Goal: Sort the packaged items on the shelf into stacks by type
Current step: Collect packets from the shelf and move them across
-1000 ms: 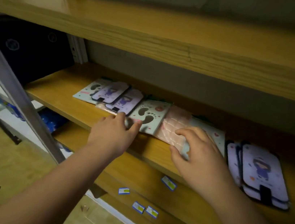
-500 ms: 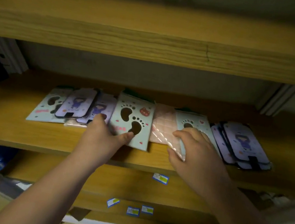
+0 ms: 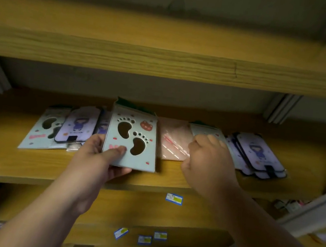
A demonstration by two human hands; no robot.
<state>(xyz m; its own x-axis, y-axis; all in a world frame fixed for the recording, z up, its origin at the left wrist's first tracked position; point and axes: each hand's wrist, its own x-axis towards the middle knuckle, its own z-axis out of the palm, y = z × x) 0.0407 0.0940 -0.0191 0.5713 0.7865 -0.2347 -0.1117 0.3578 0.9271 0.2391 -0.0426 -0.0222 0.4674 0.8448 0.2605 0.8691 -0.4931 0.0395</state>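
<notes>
My left hand (image 3: 98,160) grips a pale green footprint package (image 3: 132,138) by its lower edge, thumb on its front, and holds it tilted up off the wooden shelf (image 3: 6,156). My right hand (image 3: 209,161) rests with curled fingers on a second footprint package (image 3: 205,130) and the edge of a pink package (image 3: 173,141). At the left lie another footprint package (image 3: 42,129) and purple girl packages (image 3: 79,125). A stack of purple girl packages (image 3: 258,153) sits at the right.
An upper wooden shelf (image 3: 166,61) overhangs close above. A lower shelf (image 3: 145,211) carries small blue price labels (image 3: 174,198). Metal uprights (image 3: 281,108) stand at the back right and far left.
My left hand has lifted the footprint package off the row and tilted it up. My right hand stays on the packages to the right. The camera moved closer.
</notes>
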